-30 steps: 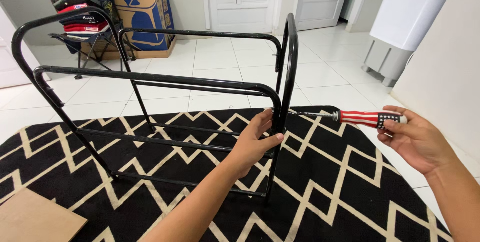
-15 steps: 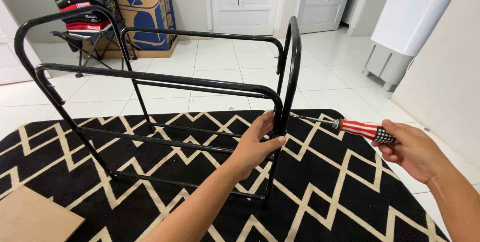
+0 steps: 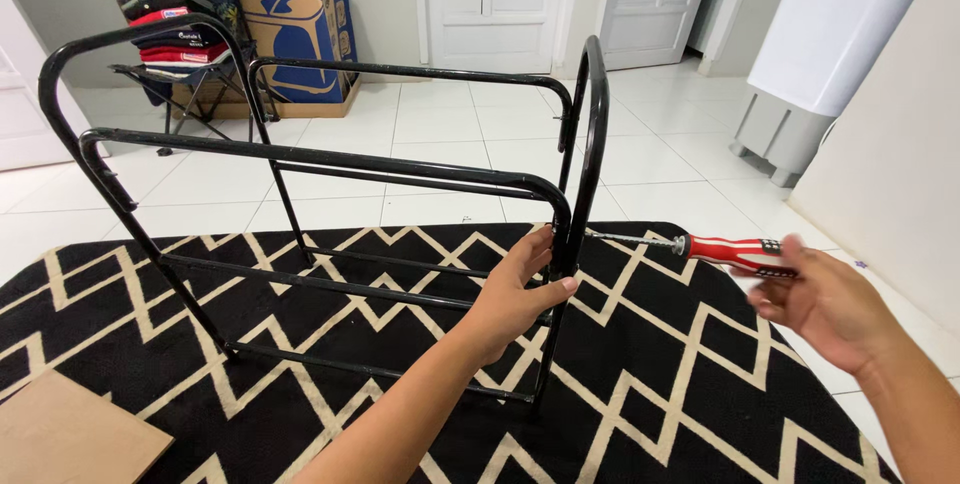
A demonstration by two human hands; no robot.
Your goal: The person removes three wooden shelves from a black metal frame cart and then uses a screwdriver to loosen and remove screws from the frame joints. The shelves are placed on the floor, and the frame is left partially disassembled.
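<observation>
My left hand grips the black rack at its post. My right hand, blurred, holds the red screwdriver, tip at the post.

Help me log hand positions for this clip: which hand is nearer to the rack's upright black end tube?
Left. The left hand grips the black end tube itself, low down. The right hand is off to its right, at the red-handled screwdriver whose tip reaches the tube.
</observation>
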